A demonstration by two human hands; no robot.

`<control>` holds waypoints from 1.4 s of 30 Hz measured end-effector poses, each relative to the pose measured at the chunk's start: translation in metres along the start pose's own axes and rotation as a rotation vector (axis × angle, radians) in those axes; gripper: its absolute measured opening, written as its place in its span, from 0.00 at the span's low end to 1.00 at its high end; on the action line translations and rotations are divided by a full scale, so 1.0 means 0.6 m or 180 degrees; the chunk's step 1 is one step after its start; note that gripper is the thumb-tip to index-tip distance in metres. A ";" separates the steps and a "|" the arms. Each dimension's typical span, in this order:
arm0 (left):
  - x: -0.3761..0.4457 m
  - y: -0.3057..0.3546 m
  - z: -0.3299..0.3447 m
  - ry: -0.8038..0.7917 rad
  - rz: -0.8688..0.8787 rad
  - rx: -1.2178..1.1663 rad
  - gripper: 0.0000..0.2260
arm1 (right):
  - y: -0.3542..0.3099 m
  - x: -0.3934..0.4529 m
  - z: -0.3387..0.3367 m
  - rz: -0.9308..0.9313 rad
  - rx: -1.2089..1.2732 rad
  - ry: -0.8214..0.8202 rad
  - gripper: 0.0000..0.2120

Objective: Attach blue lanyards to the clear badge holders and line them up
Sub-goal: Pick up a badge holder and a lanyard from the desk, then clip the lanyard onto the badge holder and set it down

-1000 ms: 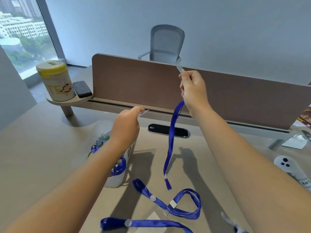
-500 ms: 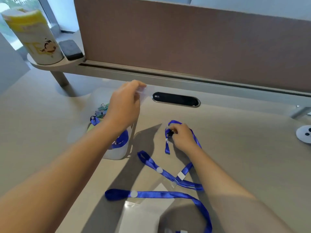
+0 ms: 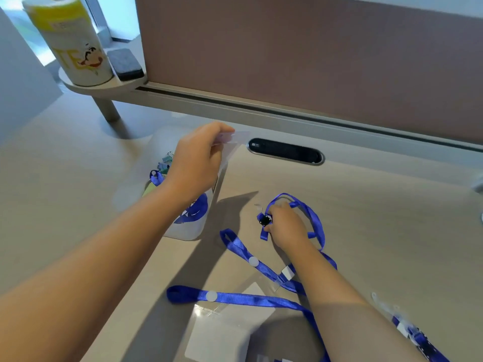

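Your left hand [image 3: 194,163] pinches one clear badge holder [image 3: 232,138] above the far tabletop [image 3: 379,231]. Your right hand [image 3: 286,226] grips the clip end of one blue lanyard [image 3: 312,218], its glossy ribbon looped on the tabletop. Two further lanyards lie nearer you: one [image 3: 245,248] behind, one [image 3: 235,298] crossing a flat, transparent holder [image 3: 222,333] (white card inside). One white tub [image 3: 188,226] sits under your left wrist.

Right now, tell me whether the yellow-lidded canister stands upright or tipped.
Upright: the canister stands on its base on the small round shelf, beside the grey pad.
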State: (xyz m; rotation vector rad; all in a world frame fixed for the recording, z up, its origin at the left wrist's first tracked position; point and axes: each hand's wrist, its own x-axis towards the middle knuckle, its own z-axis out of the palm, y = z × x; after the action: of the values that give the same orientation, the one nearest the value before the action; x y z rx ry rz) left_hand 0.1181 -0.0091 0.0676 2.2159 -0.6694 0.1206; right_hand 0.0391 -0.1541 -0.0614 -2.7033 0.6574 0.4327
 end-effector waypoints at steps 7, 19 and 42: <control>-0.001 -0.020 -0.030 0.0315 -0.0618 -0.0682 0.13 | -0.025 -0.014 -0.037 0.0047 0.0432 -0.0017 0.07; 0.029 -0.082 -0.133 0.0885 -0.1248 -0.1156 0.11 | -0.223 -0.025 -0.210 -0.0902 0.2304 0.1148 0.07; 0.002 -0.009 -0.116 0.0082 -0.0365 -0.1093 0.12 | -0.140 -0.106 -0.210 -0.0306 0.0799 0.0617 0.15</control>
State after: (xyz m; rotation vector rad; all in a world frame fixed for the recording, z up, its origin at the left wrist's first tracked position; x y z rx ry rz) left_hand 0.1309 0.0438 0.1111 1.9125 -0.5051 -0.0234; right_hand 0.0529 -0.1064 0.0954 -2.5411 0.5854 0.0585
